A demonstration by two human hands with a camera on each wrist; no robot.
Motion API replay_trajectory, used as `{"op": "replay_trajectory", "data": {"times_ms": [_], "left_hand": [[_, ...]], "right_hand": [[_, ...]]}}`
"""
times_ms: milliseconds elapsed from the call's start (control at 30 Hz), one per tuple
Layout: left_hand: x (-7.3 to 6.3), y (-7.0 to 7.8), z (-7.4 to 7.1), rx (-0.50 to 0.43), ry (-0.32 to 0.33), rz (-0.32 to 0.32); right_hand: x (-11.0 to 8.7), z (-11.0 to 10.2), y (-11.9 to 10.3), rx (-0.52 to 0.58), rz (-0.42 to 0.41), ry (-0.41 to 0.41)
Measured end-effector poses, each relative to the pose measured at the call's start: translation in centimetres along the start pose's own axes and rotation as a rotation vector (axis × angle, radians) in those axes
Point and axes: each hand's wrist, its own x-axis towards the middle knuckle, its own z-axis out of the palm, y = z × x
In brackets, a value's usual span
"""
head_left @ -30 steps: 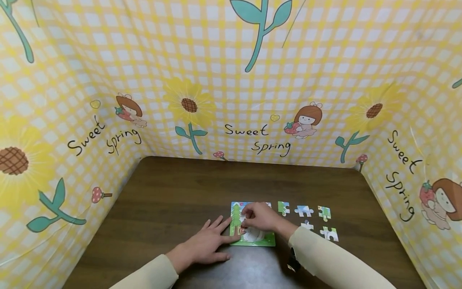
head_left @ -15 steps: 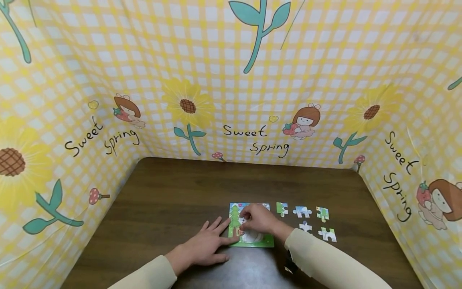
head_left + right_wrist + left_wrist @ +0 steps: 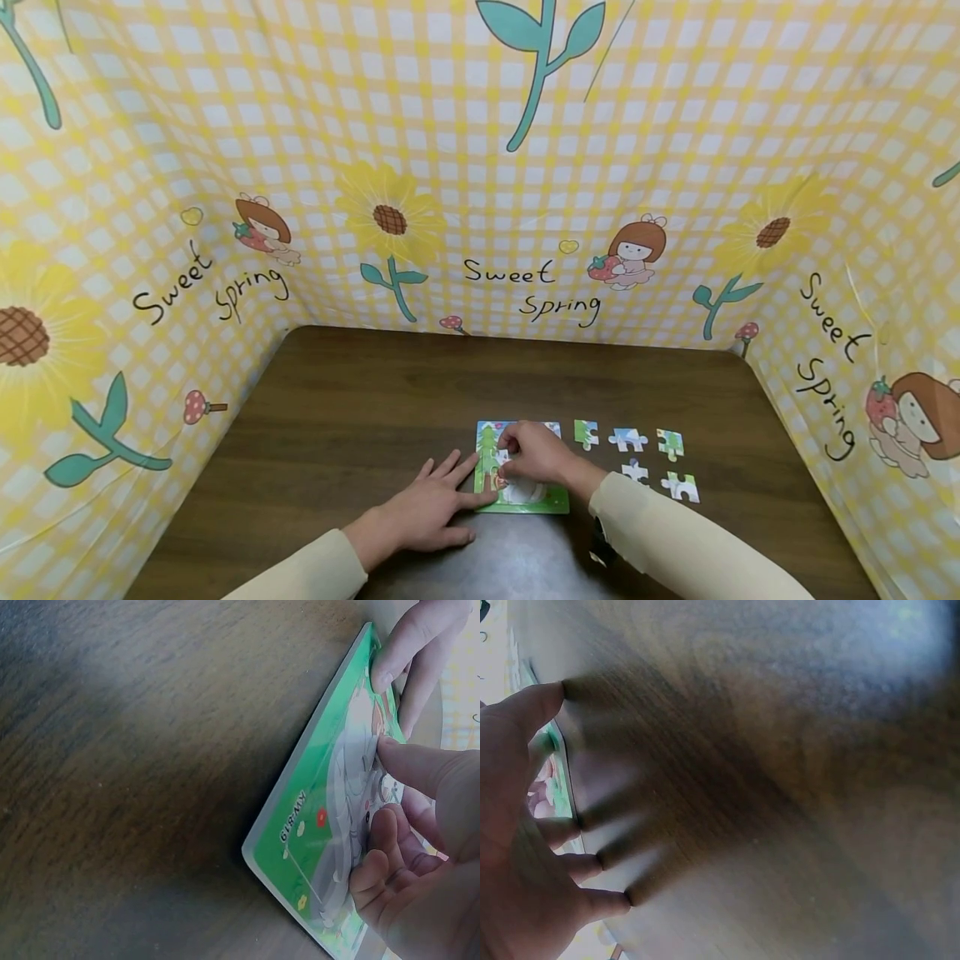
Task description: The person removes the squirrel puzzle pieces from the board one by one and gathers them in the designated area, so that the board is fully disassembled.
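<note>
A small jigsaw puzzle board (image 3: 557, 505) with a green border lies on the brown table. Over its middle is my right hand (image 3: 543, 454), thumb and curled fingers pinching a pale puzzle piece (image 3: 502, 457) low on the picture. In the right wrist view the thumb (image 3: 416, 765) presses close to the board's surface, and the fingers largely hide the piece. My left hand (image 3: 427, 508) lies spread, palm down, at the board's left side; its index fingertip and thumb reach toward the border. The left wrist view shows its fingertips (image 3: 607, 904) on the table along the board's edge.
Right of the board lie several loose puzzle pieces, among them a green one (image 3: 586, 433), a blue and white one (image 3: 628, 439) and one at the lower right (image 3: 681, 486). A yellow checked cloth (image 3: 420, 100) walls the table (image 3: 360, 400) at the back and sides.
Over the second my right thumb has shifted slightly toward the near side of the board, with the pale piece showing more beside the fingers. My left hand stays in place.
</note>
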Motion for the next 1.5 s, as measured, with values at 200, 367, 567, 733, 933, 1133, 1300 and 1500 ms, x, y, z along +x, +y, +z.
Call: {"op": "replay_trajectory", "data": {"times_ms": [200, 367, 567, 733, 933, 1133, 1300, 1500], "left_hand": [[0.0, 0.0, 0.0, -0.005, -0.009, -0.006], [0.0, 0.2, -0.1, -0.004, -0.010, -0.012], [0.0, 0.3, -0.3, -0.002, -0.013, -0.011], [0.0, 0.4, -0.3, -0.008, -0.014, -0.014], [0.2, 0.3, -0.2, -0.006, -0.013, -0.015], [0.1, 0.2, -0.1, -0.012, -0.018, -0.016], [0.1, 0.2, -0.2, -0.002, -0.020, -0.018], [0.2, 0.4, -0.2, 0.002, -0.028, -0.027]], "right_hand": [[-0.3, -0.2, -0.2, 0.059, -0.001, -0.011], [-0.4, -0.3, -0.3, 0.117, 0.007, -0.030], [-0.5, -0.4, -0.3, 0.155, 0.007, -0.031], [-0.6, -0.5, -0.1, 0.161, 0.004, -0.021], [-0.7, -0.6, -0.2, 0.156, -0.005, -0.014], [-0.8, -0.6, -0.3, 0.224, -0.013, -0.011], [-0.7, -0.9, -0.3, 0.302, 0.002, 0.003], [-0.4, -1.8, 0.4, 0.344, 0.044, 0.022]]}}
